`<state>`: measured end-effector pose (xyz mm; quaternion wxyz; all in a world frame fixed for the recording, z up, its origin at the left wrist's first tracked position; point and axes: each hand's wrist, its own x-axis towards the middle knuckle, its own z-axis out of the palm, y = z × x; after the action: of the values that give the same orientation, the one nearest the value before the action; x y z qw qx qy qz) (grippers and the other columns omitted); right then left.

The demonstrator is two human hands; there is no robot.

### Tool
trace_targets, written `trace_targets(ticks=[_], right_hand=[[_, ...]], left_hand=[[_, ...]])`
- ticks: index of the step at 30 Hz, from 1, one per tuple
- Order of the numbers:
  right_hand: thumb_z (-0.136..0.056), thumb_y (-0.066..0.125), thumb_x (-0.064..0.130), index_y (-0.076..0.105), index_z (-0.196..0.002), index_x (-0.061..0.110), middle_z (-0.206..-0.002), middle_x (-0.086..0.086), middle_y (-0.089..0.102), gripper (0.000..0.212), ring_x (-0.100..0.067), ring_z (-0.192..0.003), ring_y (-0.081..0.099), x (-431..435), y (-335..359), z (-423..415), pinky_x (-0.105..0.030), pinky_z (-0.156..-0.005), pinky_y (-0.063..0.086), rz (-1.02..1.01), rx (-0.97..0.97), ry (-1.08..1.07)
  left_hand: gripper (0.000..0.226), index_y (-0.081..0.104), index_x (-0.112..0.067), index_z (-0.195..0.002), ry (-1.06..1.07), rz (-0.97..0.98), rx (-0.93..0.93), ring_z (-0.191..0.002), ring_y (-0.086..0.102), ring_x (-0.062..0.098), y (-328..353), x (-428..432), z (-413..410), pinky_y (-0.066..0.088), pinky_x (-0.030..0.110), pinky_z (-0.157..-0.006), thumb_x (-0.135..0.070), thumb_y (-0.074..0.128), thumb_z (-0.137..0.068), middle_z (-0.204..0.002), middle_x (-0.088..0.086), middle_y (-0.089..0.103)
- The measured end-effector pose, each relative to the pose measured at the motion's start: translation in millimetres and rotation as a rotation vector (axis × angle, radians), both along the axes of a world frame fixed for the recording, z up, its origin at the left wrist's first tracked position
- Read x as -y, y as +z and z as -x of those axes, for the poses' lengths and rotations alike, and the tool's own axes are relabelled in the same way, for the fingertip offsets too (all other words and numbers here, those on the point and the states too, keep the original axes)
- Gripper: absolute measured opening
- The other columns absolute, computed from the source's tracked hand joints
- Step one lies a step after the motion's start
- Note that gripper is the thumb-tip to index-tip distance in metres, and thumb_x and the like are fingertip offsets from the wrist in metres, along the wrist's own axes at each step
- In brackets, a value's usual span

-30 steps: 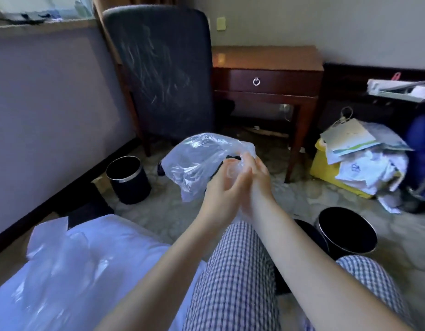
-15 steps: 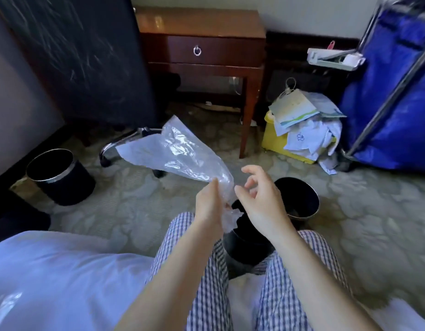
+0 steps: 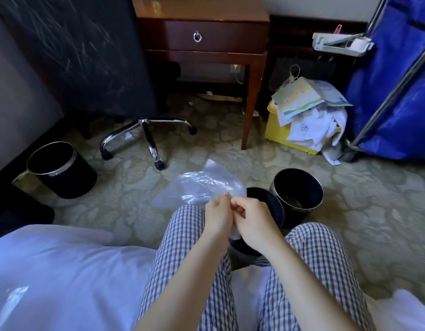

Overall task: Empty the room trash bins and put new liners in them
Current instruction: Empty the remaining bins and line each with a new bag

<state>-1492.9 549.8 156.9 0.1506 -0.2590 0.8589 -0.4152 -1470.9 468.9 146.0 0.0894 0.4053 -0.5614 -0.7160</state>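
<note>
The left hand and the right hand are meeting just above the knees, fingertips pressed together, both pinching the near edge of a clear plastic liner. The liner is billowing away from the person, up and to the left of the hands, its long axis running from the pinched end out toward the swivel chair base, its far corner lifting over the carpet.

Directly under the hands, between the checked trouser legs, a black bin is standing upright, largely hidden by the wrists and the liner. A second black bin is standing just beside it on the right, mouth open and upward, the two looking as if they are touching. A third bin with a shiny rim is sitting well apart to the left, against the dark skirting.

White bedding is filling the near left. Beyond the chair base, a wooden side table with a ring-pull drawer is standing by the wall. To its right a yellow tub is overflowing with papers and white cloth, and a blue cart bag on a metal frame is standing at the far right.
</note>
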Motion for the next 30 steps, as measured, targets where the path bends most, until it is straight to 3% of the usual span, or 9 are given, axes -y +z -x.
trace_targets(ticks=[3,6,11,13,15,19,22,25,30], right_hand=[[-0.093,0.055,0.015,0.056,-0.070,0.007,-0.060,-0.005,0.053,0.025,-0.009,-0.056,0.042,-3.8,2.7,4.9,-0.024,-0.056,0.035,0.088,0.089,-0.025],[-0.095,0.049,0.013,0.051,-0.070,0.010,-0.064,-0.003,0.047,0.026,-0.014,-0.065,0.045,-4.7,2.4,5.8,-0.029,-0.065,0.041,0.236,0.246,-0.150],[-0.100,0.043,0.013,0.049,-0.065,0.012,-0.062,-0.008,0.051,0.035,-0.020,-0.062,0.051,3.1,5.8,1.2,-0.033,-0.064,0.045,0.585,0.683,-0.355],[-0.101,0.041,0.013,0.051,-0.069,0.012,-0.058,-0.003,0.052,0.034,-0.014,-0.053,0.051,6.0,9.8,1.8,-0.027,-0.055,0.043,0.617,0.794,-0.413],[-0.100,0.042,0.010,0.054,-0.070,0.015,-0.062,-0.003,0.055,0.033,-0.013,-0.056,0.053,6.9,9.4,5.0,-0.026,-0.053,0.042,0.569,0.729,-0.438],[-0.096,0.049,0.013,0.052,-0.061,0.021,-0.065,-0.006,0.045,0.035,-0.020,-0.066,0.043,4.3,6.9,6.7,-0.032,-0.063,0.036,0.504,0.448,-0.406],[-0.091,0.057,0.021,0.055,-0.064,0.024,-0.070,-0.008,0.045,0.028,-0.022,-0.072,0.042,3.0,12.9,4.7,-0.038,-0.069,0.036,0.551,0.462,-0.234],[-0.090,0.062,0.018,0.055,-0.074,0.017,-0.073,-0.007,0.052,0.017,-0.021,-0.074,0.047,-3.6,21.4,6.9,-0.033,-0.070,0.037,0.460,0.511,-0.080],[-0.093,0.057,0.012,0.048,-0.068,0.004,-0.065,-0.008,0.037,0.027,-0.018,-0.065,0.033,-9.4,22.2,5.9,-0.030,-0.060,0.027,0.358,0.365,-0.036]], left_hand=[[0.043,0.030,-0.016,-0.055,-0.004,0.332,-0.049,-0.049,0.028,0.011,3.6,10.9,0.4,0.022,0.025,-0.046,-0.009,0.036,-0.098,-0.051,-0.001,0.031],[0.048,0.023,-0.017,-0.052,-0.021,0.477,-0.071,-0.042,0.018,0.006,1.1,18.0,0.8,0.015,0.024,-0.044,-0.010,0.037,-0.098,-0.045,-0.005,0.023],[0.056,0.029,-0.010,-0.047,-0.076,0.466,-0.147,-0.037,0.024,0.007,3.5,18.1,-2.4,0.020,0.022,-0.041,-0.028,0.051,-0.095,-0.039,-0.003,0.030],[0.063,0.041,0.007,-0.052,-0.178,0.411,-0.266,-0.041,0.037,0.014,6.9,15.2,-5.7,0.026,0.023,-0.041,-0.042,0.058,-0.087,-0.043,0.018,0.042],[0.065,0.054,0.015,-0.067,-0.285,0.400,-0.326,-0.051,0.049,0.016,8.4,10.9,-8.9,0.037,0.028,-0.048,-0.049,0.061,-0.078,-0.059,0.030,0.057],[0.046,0.047,-0.004,-0.055,-0.201,0.326,-0.300,-0.046,0.045,0.015,9.6,10.2,-7.6,0.033,0.024,-0.047,-0.032,0.062,-0.088,-0.047,0.008,0.048],[0.038,0.055,-0.004,-0.071,-0.093,0.042,-0.301,-0.064,0.050,0.026,14.6,11.9,-7.8,0.039,0.038,-0.061,-0.040,0.058,-0.083,-0.068,0.018,0.053],[0.035,0.051,-0.007,-0.070,-0.010,-0.151,-0.286,-0.062,0.053,0.023,13.6,16.0,-8.0,0.043,0.036,-0.063,-0.032,0.052,-0.096,-0.063,0.014,0.053],[0.029,0.051,-0.009,-0.079,0.004,-0.222,-0.289,-0.066,0.051,0.022,16.9,24.2,-8.5,0.042,0.035,-0.064,-0.029,0.045,-0.099,-0.074,0.013,0.051]])
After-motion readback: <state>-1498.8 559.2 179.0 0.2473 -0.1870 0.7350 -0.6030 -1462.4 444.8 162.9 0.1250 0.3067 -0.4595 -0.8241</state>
